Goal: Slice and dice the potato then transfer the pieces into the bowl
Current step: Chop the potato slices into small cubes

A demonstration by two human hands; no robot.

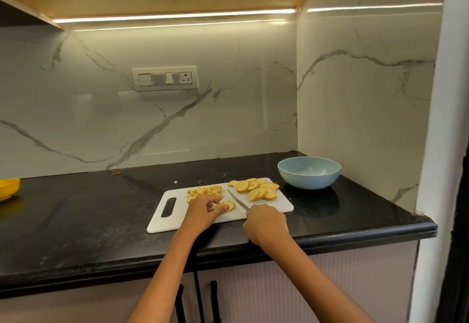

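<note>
A white cutting board (175, 221) lies on the black counter. At its back right are several round potato slices (256, 188); at its back middle is a pile of diced potato (204, 191). My left hand (200, 212) pinches a small stack of slices (228, 206) flat on the board. My right hand (266, 223) grips a knife handle; the blade (237, 199) points away to the left, just right of the held slices. A light blue bowl (309, 172) stands to the right of the board and looks empty.
A yellow dish (9, 188) sits at the counter's far left edge. One stray potato bit (175, 182) lies behind the board. The marble wall closes in right behind the bowl. Cabinet handles (214, 300) are below the counter edge.
</note>
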